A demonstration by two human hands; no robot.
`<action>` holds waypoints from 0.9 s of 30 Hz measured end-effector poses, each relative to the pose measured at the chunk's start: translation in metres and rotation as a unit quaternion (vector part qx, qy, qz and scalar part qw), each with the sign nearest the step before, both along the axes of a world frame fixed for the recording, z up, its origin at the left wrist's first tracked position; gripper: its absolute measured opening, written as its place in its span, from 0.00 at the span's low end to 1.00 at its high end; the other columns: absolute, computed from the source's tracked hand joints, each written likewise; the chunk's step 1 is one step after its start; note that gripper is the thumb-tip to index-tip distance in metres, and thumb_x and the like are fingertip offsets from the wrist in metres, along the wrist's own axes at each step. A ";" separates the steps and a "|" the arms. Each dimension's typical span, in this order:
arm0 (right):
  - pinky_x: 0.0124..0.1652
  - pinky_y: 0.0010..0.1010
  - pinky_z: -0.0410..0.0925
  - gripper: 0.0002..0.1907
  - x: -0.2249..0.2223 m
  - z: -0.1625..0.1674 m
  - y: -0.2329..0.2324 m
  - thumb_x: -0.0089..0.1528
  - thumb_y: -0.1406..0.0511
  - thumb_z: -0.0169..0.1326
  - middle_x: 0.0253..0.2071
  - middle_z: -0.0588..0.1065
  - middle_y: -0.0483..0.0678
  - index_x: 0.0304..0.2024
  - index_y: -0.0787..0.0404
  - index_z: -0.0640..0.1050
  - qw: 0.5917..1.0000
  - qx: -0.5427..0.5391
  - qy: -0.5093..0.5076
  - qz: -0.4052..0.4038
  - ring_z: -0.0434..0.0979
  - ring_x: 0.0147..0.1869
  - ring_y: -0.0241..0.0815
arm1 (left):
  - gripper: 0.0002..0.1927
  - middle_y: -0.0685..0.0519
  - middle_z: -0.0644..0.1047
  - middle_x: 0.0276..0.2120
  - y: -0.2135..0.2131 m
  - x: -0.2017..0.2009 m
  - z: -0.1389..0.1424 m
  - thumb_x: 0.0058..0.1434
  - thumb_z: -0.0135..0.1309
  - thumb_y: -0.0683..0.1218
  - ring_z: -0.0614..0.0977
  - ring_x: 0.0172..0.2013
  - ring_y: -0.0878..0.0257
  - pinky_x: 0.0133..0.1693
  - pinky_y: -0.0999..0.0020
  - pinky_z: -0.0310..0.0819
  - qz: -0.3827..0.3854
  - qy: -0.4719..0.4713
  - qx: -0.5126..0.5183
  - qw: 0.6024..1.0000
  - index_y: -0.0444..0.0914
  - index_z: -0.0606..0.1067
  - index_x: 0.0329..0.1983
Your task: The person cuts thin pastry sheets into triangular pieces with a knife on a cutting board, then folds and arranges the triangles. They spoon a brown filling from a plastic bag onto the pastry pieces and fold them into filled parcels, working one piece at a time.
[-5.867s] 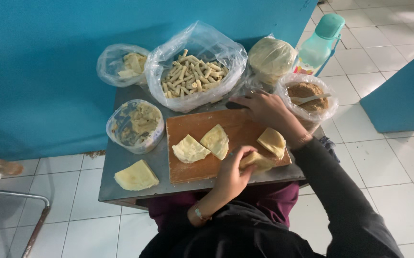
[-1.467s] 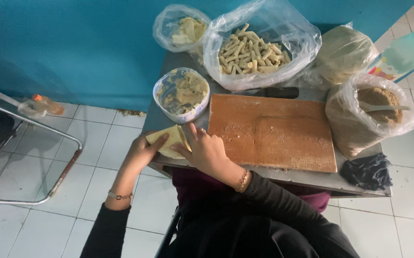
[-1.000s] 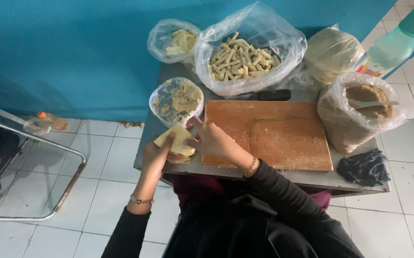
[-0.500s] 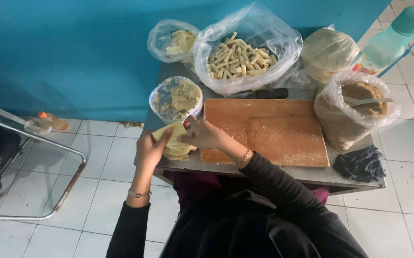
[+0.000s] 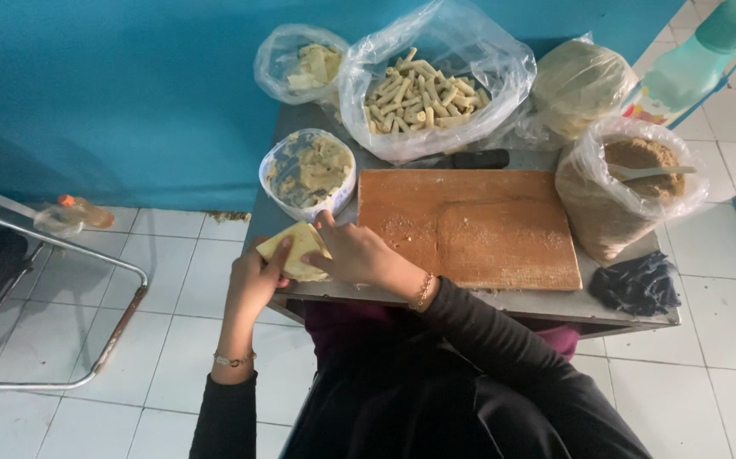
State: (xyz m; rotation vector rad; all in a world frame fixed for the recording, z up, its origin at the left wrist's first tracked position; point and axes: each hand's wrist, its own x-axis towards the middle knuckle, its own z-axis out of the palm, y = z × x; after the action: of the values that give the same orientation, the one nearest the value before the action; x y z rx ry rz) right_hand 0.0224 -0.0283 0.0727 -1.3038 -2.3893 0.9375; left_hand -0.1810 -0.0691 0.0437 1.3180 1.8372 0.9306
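Grasping 1 pale folded wrapper (image 5: 293, 252) together, the left hand (image 5: 253, 280) and right hand (image 5: 358, 255) worked at the worktop's (image 5: 504, 304) near-left corner (just near the filling bowl (image 5: 308, 172)).

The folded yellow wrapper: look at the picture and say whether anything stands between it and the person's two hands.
Nothing visible does. The left hand and the right hand both already touch the folded yellow wrapper, gripping it from either side at the table's front left corner, just below the lined bowl.
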 end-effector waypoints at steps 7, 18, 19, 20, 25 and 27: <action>0.39 0.47 0.74 0.38 0.001 -0.007 0.012 0.64 0.47 0.51 0.25 0.79 0.63 0.63 0.69 0.59 0.997 -0.061 0.045 0.013 0.84 0.34 0.59 | 0.28 0.45 0.83 0.34 0.007 0.000 -0.012 0.62 0.60 0.56 0.86 0.30 0.62 0.31 0.69 0.85 0.043 -0.187 0.023 0.981 0.24 0.79 0.47; 0.38 0.47 0.74 0.22 0.019 -0.005 0.016 0.63 0.50 0.56 0.36 0.80 0.55 0.48 0.59 0.78 0.993 0.101 0.043 -0.030 0.82 0.38 0.60 | 0.29 0.46 0.82 0.28 0.018 0.020 -0.013 0.61 0.57 0.62 0.84 0.25 0.60 0.27 0.68 0.80 0.028 -0.144 -0.018 0.989 0.30 0.80 0.46; 0.38 0.47 0.73 0.21 0.018 0.000 0.011 0.63 0.50 0.57 0.37 0.80 0.54 0.48 0.57 0.79 0.993 0.114 0.019 -0.032 0.82 0.38 0.59 | 0.28 0.45 0.82 0.26 0.017 0.018 -0.010 0.62 0.57 0.62 0.84 0.24 0.58 0.28 0.66 0.79 0.024 -0.074 -0.031 0.997 0.32 0.81 0.45; 0.36 0.46 0.74 0.21 0.017 0.004 0.006 0.61 0.50 0.58 0.38 0.80 0.53 0.47 0.56 0.79 0.989 0.134 -0.014 -0.054 0.82 0.38 0.57 | 0.27 0.44 0.82 0.24 0.015 0.017 -0.008 0.64 0.56 0.63 0.84 0.24 0.57 0.28 0.65 0.78 0.021 -0.003 -0.044 0.999 0.33 0.82 0.44; 0.36 0.39 0.74 0.18 0.016 0.016 -0.006 0.54 0.54 0.65 0.40 0.81 0.47 0.43 0.53 0.83 0.944 0.320 0.053 -0.059 0.83 0.41 0.49 | 0.22 0.48 0.77 0.20 0.007 0.015 -0.005 0.63 0.60 0.61 0.82 0.24 0.50 0.28 0.58 0.73 0.038 0.225 0.108 0.968 0.38 0.81 0.39; 0.36 0.39 0.74 0.18 0.014 0.013 -0.004 0.51 0.55 0.65 0.42 0.80 0.47 0.42 0.52 0.84 0.931 0.356 0.078 0.016 0.82 0.43 0.49 | 0.19 0.49 0.76 0.19 0.005 0.015 -0.005 0.63 0.60 0.59 0.80 0.23 0.51 0.27 0.56 0.71 0.040 0.215 0.148 0.965 0.39 0.80 0.39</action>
State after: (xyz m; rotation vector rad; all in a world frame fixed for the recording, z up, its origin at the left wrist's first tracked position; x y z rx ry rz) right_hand 0.0360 -0.0325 0.0855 -0.8652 -2.2843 0.1165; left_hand -0.1659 -0.0646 0.0387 1.7489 2.1499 1.0548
